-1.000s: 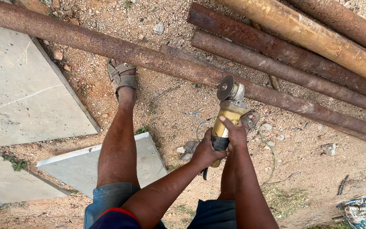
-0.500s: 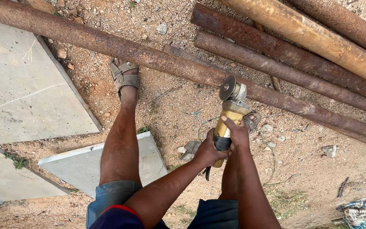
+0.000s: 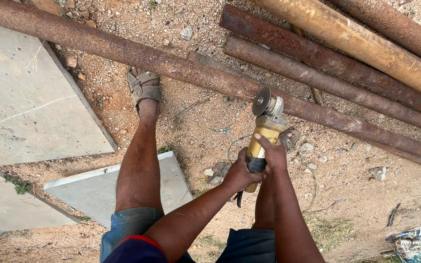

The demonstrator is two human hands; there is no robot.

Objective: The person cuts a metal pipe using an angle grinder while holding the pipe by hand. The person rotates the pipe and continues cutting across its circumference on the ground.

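Fingers of the right hand [image 3: 272, 155] curled tight round the yellow body of the grinder [image 3: 263, 136], one finger laid long up its side. Left hand [image 3: 241, 171] wrapped round the black back end, fingers shut, just beside and touching the right. Both arms stretched down and forward from the body, close together, wrists nearly straight. Grinder dusty and worn, grey metal head, round flat disc [image 3: 261, 101] standing on edge at the front. Disc right at the long rusty pipe [image 3: 171, 63]; cannot tell if touching. Pipe round, rough, brown-red, lying slantwise across the ground. More pipes [image 3: 327, 58] beyond it, rusty too, one fatter pipe [image 3: 361, 41] more yellow and scuffed. Left foot in a grey strap sandal [image 3: 143, 87], toes tucked under the long pipe. Right foot [image 3: 291, 139] partly hidden behind the grinder. Ground sandy, pebbly, dry, with small stones. Flat grey slabs [image 3: 30, 112] smooth and pale on the left, one smaller slab [image 3: 98, 187] by the left leg. Blue and white rope [image 3: 415, 241] tangled in the bottom right corner.
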